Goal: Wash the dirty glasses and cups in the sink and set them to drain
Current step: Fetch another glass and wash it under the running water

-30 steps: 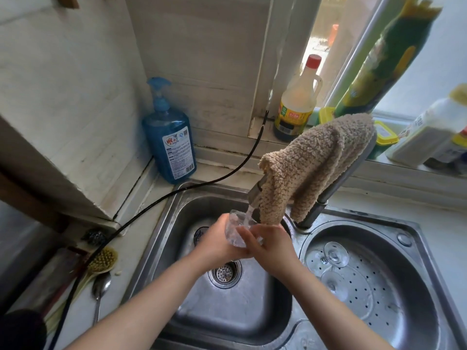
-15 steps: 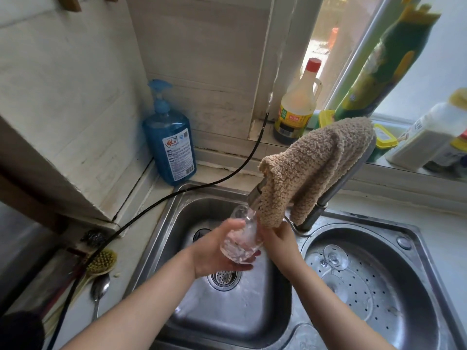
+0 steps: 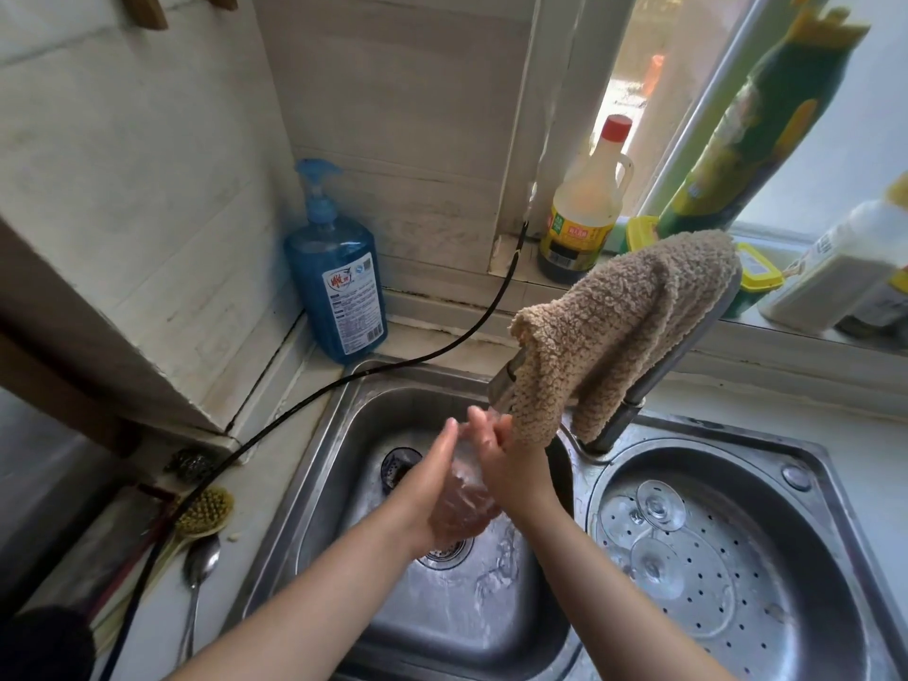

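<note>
A clear, smooth drinking glass sits between the two hands above the left basin of the shiny stainless steel double sink, over its round drain. The left hand supports the glass from the left side with straight, flat fingers pressed against its wall. The right hand presses on the other side, its fingers reaching up near the tap; I cannot tell if they curl around the rim. A beige, fluffy knitted cloth hangs over the curved metal tap. In the right basin, a round perforated steel tray holds two upside-down clear stemmed glasses. A blue, translucent plastic pump bottle stands in the corner, near a thin black cable.
</note>
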Motion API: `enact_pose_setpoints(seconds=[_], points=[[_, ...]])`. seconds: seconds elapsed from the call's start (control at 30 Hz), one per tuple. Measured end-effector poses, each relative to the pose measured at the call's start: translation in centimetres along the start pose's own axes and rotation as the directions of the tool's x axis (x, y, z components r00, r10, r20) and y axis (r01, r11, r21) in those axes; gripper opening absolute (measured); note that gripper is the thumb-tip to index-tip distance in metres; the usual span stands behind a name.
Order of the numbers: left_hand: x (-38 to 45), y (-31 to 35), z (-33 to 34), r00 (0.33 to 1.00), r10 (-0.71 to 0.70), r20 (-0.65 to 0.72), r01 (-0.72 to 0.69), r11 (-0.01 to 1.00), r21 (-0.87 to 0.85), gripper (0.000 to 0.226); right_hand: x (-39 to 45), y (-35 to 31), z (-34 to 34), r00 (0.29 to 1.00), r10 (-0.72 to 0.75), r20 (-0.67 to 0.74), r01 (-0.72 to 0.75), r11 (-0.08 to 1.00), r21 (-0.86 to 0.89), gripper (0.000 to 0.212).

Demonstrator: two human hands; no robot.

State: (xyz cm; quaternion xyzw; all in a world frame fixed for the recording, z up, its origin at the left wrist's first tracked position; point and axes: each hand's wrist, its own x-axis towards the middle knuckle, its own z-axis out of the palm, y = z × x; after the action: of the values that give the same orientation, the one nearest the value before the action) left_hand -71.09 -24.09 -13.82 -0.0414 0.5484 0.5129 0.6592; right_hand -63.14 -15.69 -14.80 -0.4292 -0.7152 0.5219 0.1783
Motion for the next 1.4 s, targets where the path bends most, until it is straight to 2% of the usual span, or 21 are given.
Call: enact_pose_setpoints(seconds=[0.07,0.17,0.23,0.3,0.37,0.47,0.53,0.6,0.67,0.8,0.83,0.9,0.93,1.0,1.07,1.13,1.2,1.23,1.33,1.37,1.4], points=[[0.0,0.1,-0.5,0.986,-0.069,0.150,0.117,0.936,-0.332,0.060,-0.3,0.2,0.0,0.998,-0.055,-0.002,0.055,0.998,0.020,0.034],[-0.1,0.1,-0.9,0.976,-0.054,0.210,0.145,0.884,-0.445,0.062,-0.7,0.1,-0.1,0.998,-0.030,-0.047,0.039,0.978,0.203,0.034],[-0.1,-0.1,-0.8,0.985,-0.085,0.149,0.131,0.933,-0.335,0.066,-0.4,0.2,0.0,0.998,-0.006,-0.065,0.014,0.991,0.129,0.039],[0.1,-0.3,-0.7,0.999,-0.014,-0.029,0.013,0.998,-0.056,0.065,0.1,0.1,0.0,0.994,-0.048,-0.094,0.038,0.993,-0.111,0.040],[0.1,-0.6,-0.1,0.984,0.152,-0.091,-0.128,0.967,0.221,0.065,0.2,0.1,0.4,0.978,-0.192,-0.083,0.136,0.885,-0.445,0.044],[0.5,-0.8,0.7,0.904,0.356,-0.236,-0.238,0.879,0.413,0.054,0.0,-0.9,1.1,0.958,-0.268,-0.099,0.190,0.855,-0.483,0.045],[0.4,-0.2,0.4,0.923,0.298,-0.245,-0.212,0.922,0.324,0.061,-0.1,-0.9,1.0,0.955,-0.290,-0.058,0.253,0.902,-0.349,0.049],[0.3,0.3,-0.5,0.994,0.063,-0.093,-0.063,0.998,0.002,0.071,-0.3,-1.5,0.2,0.980,-0.197,-0.003,0.195,0.974,-0.117,0.046],[-0.3,0.8,-0.8,0.992,-0.098,0.075,0.112,0.969,-0.222,0.067,-0.6,-1.3,-0.5,0.997,-0.071,0.013,0.071,0.996,0.053,0.045],[-0.1,0.4,-0.5,0.993,-0.072,0.098,0.092,0.973,-0.211,0.068,-0.4,-0.3,-0.1,0.994,-0.108,0.010,0.107,0.994,0.028,0.049],[0.2,0.3,-0.5,0.999,-0.005,0.037,0.011,0.986,-0.169,0.069,-0.2,0.1,0.3,0.984,-0.177,-0.020,0.177,0.984,-0.019,0.049],[0.6,0.0,-0.9,0.960,0.255,-0.119,-0.226,0.951,0.210,0.067,0.3,0.8,0.8,0.945,-0.301,-0.126,0.277,0.945,-0.176,0.044],[0.6,-0.4,-1.0,0.908,0.394,-0.145,-0.314,0.866,0.389,0.067,0.4,1.3,1.1,0.928,-0.346,-0.137,0.307,0.920,-0.245,0.044],[0.9,-1.6,-1.3,0.798,0.600,-0.063,-0.466,0.679,0.567,0.069,0.1,1.5,1.5,0.941,-0.323,-0.098,0.279,0.909,-0.311,0.052],[1.0,-2.4,-1.5,0.793,0.609,0.024,-0.503,0.633,0.589,0.073,-0.1,1.5,1.6,0.953,-0.301,-0.036,0.271,0.897,-0.350,0.055],[1.2,-2.6,-2.2,0.824,0.559,0.091,-0.487,0.617,0.619,0.096,0.1,1.2,1.3,0.939,-0.341,-0.029,0.294,0.848,-0.441,0.047],[0.8,-2.2,-2.8,0.864,0.478,0.159,-0.438,0.560,0.703,0.110,0.3,1.1,0.5,0.968,-0.251,-0.022,0.225,0.900,-0.372,0.031],[0.9,-2.1,-3.0,0.887,0.420,0.190,-0.410,0.531,0.741,0.111,0.2,0.5,0.2,0.990,-0.138,-0.024,0.129,0.962,-0.239,0.015],[1.6,-1.5,-3.1,0.902,0.374,0.218,-0.401,0.535,0.743,0.127,0.0,1.2,-0.3,0.994,-0.028,0.106,0.037,0.996,-0.081,0.009],[1.8,-1.2,-3.1,0.892,0.406,0.198,-0.417,0.572,0.707,0.128,-0.4,1.2,-0.4,0.988,-0.151,0.045,0.157,0.966,-0.207,0.019],[2.0,-0.9,-3.0,0.880,0.442,0.175,-0.432,0.589,0.683,0.124,-1.0,1.3,-0.4,0.979,-0.170,0.114,0.187,0.968,-0.165,0.020]])
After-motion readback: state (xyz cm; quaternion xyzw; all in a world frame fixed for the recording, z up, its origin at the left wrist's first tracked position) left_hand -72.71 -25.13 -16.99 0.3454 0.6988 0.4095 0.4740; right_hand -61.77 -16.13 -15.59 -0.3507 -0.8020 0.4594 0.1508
